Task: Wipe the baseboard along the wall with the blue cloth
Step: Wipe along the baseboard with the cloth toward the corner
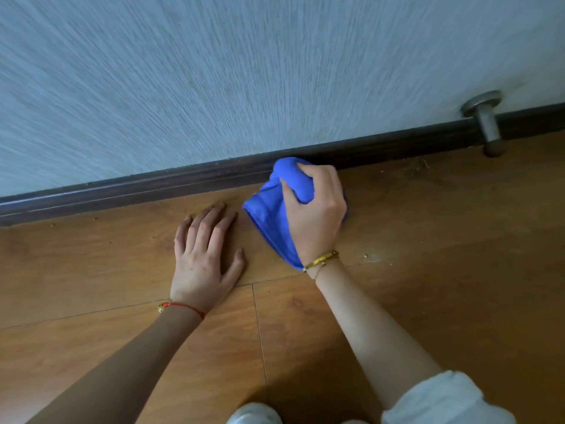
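Blue cloth (269, 215) bunched in the right hand (315, 215), fingers curled tight round it, top of the wad pushed vs the dark baseboard (153, 191) at the wall's foot. I see the left hand (204, 255) flat on the wood floor (91, 264), fingers straight, gripping nothing. Metal doorstop (486, 123) further right; crumbs nearby.

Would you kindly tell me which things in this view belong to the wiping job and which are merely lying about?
Part of the job:
- crumpled blue cloth, gripped by the right hand
- dark brown baseboard along the wall

Just lying about:
- metal door stopper on the wall
- crumbs on the wooden floor
- left hand, resting flat on the floor
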{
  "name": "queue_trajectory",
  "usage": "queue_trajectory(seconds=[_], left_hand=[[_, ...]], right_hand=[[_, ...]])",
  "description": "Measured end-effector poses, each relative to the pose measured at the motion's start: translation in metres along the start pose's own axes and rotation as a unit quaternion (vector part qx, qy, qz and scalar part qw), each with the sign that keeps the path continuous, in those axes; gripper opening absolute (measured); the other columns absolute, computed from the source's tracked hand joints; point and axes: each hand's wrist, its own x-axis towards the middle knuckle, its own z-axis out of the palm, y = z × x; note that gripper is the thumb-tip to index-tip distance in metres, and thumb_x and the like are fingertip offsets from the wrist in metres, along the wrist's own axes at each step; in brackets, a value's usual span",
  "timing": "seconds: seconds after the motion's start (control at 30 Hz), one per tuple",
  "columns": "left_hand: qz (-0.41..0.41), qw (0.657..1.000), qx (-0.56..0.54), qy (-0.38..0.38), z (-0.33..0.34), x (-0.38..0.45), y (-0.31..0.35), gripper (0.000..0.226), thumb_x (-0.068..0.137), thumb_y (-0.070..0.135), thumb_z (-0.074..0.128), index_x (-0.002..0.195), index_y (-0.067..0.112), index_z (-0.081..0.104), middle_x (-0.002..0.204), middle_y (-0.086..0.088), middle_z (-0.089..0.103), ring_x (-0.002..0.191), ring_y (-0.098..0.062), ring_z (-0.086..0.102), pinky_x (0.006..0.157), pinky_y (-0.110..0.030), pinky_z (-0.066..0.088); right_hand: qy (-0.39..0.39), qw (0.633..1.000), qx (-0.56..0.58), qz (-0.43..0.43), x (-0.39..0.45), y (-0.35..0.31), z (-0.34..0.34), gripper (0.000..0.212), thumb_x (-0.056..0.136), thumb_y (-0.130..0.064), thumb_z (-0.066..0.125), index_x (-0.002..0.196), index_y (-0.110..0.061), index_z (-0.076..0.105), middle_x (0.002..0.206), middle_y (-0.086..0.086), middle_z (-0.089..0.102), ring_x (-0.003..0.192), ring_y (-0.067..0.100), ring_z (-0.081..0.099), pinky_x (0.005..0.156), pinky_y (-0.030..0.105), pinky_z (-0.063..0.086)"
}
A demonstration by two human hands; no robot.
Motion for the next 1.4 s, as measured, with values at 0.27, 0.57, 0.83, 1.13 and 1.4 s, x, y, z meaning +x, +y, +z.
queue_trajectory(seconds=[0.27,0.57,0.83,1.13,1.4], left_hand=[[-0.009,1.000,0.003,-0.007,0.001,0.000,0.002,0.059,0.094,0.040,0.050,0.146,0.011,0.052,0.154,-0.009,0.047,0.145,-0.029,0.041,0.122,-0.055,0.023],[-0.009,1.000,0.002,-0.011,-0.002,0.000,0.001,0.059,0.095,0.041,0.049,0.147,0.012,0.051,0.154,-0.008,0.046,0.145,-0.028,0.039,0.123,-0.054,0.021],[-0.008,1.000,0.003,-0.010,0.000,-0.001,0.002,0.060,0.094,0.040,0.050,0.147,0.012,0.050,0.155,-0.009,0.045,0.145,-0.029,0.039,0.123,-0.053,0.020],[-0.017,1.000,0.003,-0.016,-0.001,0.000,0.003,0.060,0.095,0.041,0.050,0.147,0.013,0.050,0.154,-0.009,0.045,0.146,-0.028,0.038,0.124,-0.053,0.019],[-0.007,1.000,0.002,-0.006,-0.002,-0.001,0.002,0.058,0.095,0.039,0.050,0.145,0.012,0.051,0.154,-0.009,0.046,0.144,-0.028,0.039,0.124,-0.048,0.018]], right_hand=[[0.059,0.998,-0.016,0.030,0.013,0.018,-0.016,0.016,0.075,0.006,0.076,0.082,0.000,0.063,0.083,0.011,0.058,0.080,0.021,0.055,0.075,0.021,0.044],[0.119,0.989,-0.037,0.085,0.027,0.038,-0.035,0.011,0.076,-0.004,0.072,0.084,-0.004,0.064,0.084,0.011,0.061,0.080,0.021,0.057,0.076,0.026,0.047],[0.000,1.000,-0.016,0.013,0.001,0.020,-0.009,0.013,0.079,0.000,0.075,0.085,-0.002,0.063,0.086,0.006,0.059,0.081,0.018,0.057,0.075,0.018,0.044],[0.095,0.994,-0.024,0.053,0.022,0.032,-0.026,0.015,0.077,0.000,0.075,0.084,0.001,0.062,0.086,0.011,0.059,0.081,0.009,0.050,0.076,0.012,0.042],[0.039,0.999,-0.020,0.028,0.013,0.022,-0.020,0.016,0.073,0.003,0.076,0.084,-0.002,0.065,0.085,0.009,0.061,0.082,0.020,0.058,0.075,0.021,0.046]])
